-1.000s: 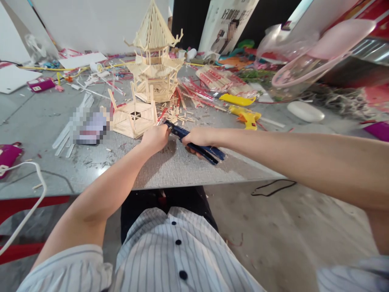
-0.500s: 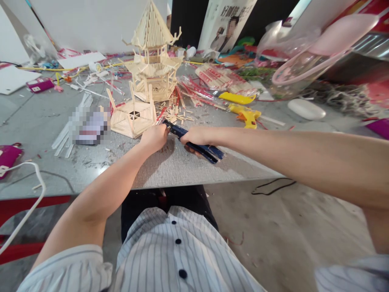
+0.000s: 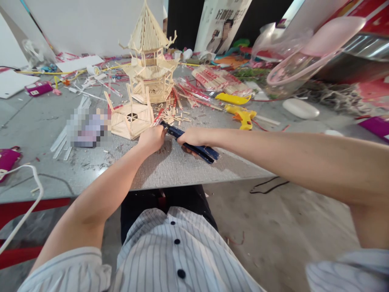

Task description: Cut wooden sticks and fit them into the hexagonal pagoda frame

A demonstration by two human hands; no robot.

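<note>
My right hand (image 3: 192, 138) is closed round the dark blue handles of a pair of cutters (image 3: 200, 151), whose jaws point up and left. My left hand (image 3: 152, 138) is curled just at the jaws, pinching something small that I cannot make out. Both hands rest on the grey table (image 3: 182, 166) near its front edge. Just beyond my left hand sits a low hexagonal stick base (image 3: 130, 117). Behind it stands a tall pagoda model (image 3: 149, 61) made of wooden sticks. Short cut stick pieces (image 3: 176, 115) lie scattered past the cutter tips.
A yellow glue gun (image 3: 243, 117) and a yellow knife (image 3: 232, 98) lie to the right, with packs of sticks (image 3: 219, 79) behind. A white cable (image 3: 27, 202) hangs at the left edge. A purple box (image 3: 38, 88) and white glue sticks (image 3: 65, 136) lie left.
The view has shifted slightly, so everything sits a little further left and lower. Both hands stay together at the cutter jaws in the same grip.
</note>
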